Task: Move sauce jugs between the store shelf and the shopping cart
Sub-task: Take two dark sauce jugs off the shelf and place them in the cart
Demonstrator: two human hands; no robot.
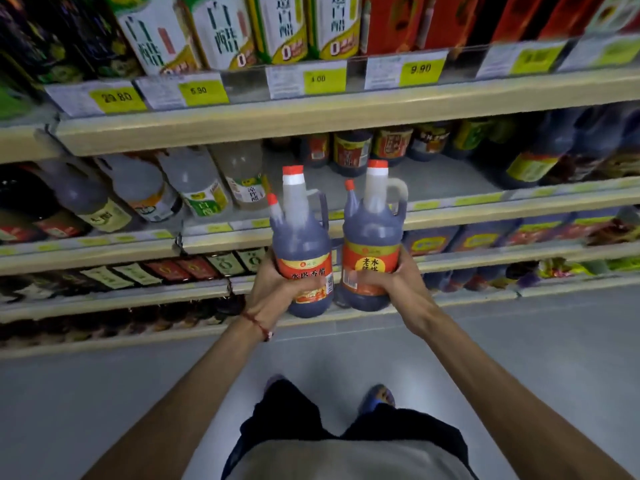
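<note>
A smooth grey floor (104, 393) is seen running along the aisle. Ahead, a beige store shelf (311, 123) is stacked in several tiers, with yellow price tags (420, 69) fixed along its front edges. Dark bottles (349, 152) are lined up at the back of the middle tier, and green-and-white containers (277, 26) are ranged on top.

Two dark-brown plastic sauce jugs (301, 251) wear red caps and orange-red labels; yellow price tags (420, 69) line the beige shelf (311, 123).

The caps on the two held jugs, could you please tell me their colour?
The caps are orange-red, clearest in the head view.
</note>
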